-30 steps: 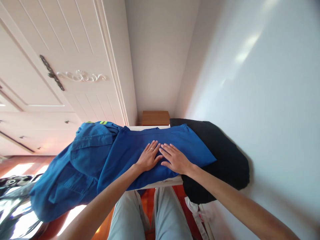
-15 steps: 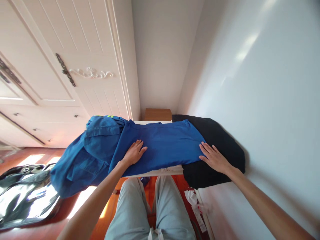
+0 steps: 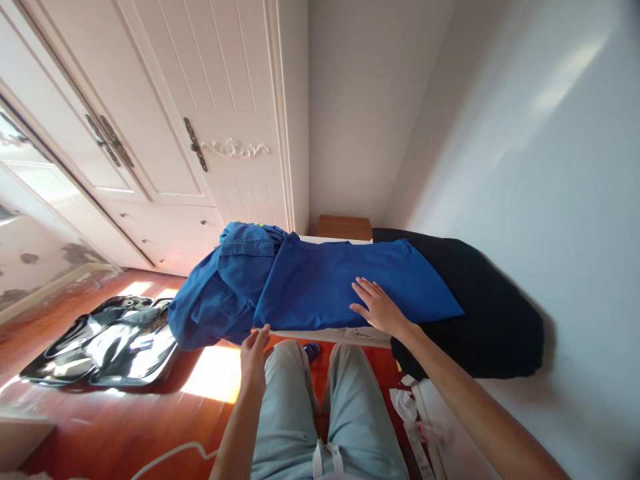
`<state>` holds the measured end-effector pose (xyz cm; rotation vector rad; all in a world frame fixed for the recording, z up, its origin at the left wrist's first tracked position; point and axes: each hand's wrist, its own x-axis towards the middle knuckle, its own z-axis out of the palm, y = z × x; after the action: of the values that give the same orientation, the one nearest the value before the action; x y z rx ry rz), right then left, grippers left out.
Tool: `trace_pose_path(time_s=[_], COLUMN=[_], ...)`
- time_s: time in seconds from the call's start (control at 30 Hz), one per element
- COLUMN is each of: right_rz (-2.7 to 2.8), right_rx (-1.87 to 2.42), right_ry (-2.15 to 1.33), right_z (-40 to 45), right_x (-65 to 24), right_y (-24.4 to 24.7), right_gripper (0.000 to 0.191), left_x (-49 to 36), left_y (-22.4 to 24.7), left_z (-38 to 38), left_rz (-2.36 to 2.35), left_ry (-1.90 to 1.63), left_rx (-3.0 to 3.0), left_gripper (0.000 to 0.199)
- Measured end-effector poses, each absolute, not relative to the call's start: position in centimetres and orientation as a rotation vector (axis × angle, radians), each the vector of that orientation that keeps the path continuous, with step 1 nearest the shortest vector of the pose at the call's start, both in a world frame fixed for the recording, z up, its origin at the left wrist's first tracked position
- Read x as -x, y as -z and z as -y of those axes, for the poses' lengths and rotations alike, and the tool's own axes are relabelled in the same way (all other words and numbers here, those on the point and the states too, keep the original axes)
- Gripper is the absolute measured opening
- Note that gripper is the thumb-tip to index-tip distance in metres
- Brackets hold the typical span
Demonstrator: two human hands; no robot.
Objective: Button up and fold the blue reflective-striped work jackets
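A smooth blue garment (image 3: 320, 273) lies spread flat across a white table (image 3: 335, 335), its gathered band along the far edge. My right hand (image 3: 380, 308) rests palm down on its near right part, fingers stretched out. At the garment's near left corner, my left hand (image 3: 254, 357) has its fingers closed on the hem; the exact pinch is partly hidden. A bundled blue work garment (image 3: 225, 287) with a pocket flap and yellow-green marks is heaped on the left, against the flat one. Black cloth (image 3: 480, 313) lies under the right end and hangs over the table edge.
White wardrobe doors (image 3: 230, 80) stand beyond on the left, a pale wall (image 3: 550, 167) on the right. An open suitcase (image 3: 105, 340) lies on the red wooden floor (image 3: 150, 427). A wooden box (image 3: 345, 227) sits behind the table.
My left hand has left the garment's middle-left surface and moved down to its near left corner. My right hand has slid inward from the right edge. The view has turned left.
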<state>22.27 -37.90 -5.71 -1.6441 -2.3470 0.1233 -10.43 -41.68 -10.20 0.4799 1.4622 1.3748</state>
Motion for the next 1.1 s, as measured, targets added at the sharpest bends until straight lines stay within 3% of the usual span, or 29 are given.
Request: trace_pose_path(time_s=[0.1,0.4,0.53,0.67,0.77,0.93,1.1], right_rz=[2.320,2.269,2.166,2.143,2.166,1.781,1.694], right_rx=[1.776,1.859,1.973,1.783,1.554,1.419,1.642], right_ry=[-0.213,-0.335,-0.392,-0.352,-0.433,-0.937,-0.867], right_z=[37.2,37.3,36.2,34.2,32.1,27.9,24.1], right_x=[-23.2,-25.1,-23.6,-20.0,-16.2,-10.4,-8.3], right_y=[7.1,8.1,6.8,4.9,3.6,2.1,1.7], right_gripper=[0.069,0.072,0.068,0.064,0.065,0.070,0.105], left_x=[10.9,10.3,10.0,9.9,9.8,7.2,3.2], left_y=[9.2,9.1,9.3,9.3,8.7,6.1,4.8], left_z=[39.7,39.4,39.6,39.0,38.8,38.8,38.3], left_rz=[-1.126,-1.264,-1.158,-1.068,-1.252,-1.448,-1.358], left_ry=[-1.154,-1.586,-1.537,-1.443,-1.463,-1.431,-1.121], left_rx=[-0.235,-0.156,-0.100,-0.152,-0.506,-1.525,-1.966], left_gripper=[0.025,0.019,0.009,0.018,0.024,0.026,0.038])
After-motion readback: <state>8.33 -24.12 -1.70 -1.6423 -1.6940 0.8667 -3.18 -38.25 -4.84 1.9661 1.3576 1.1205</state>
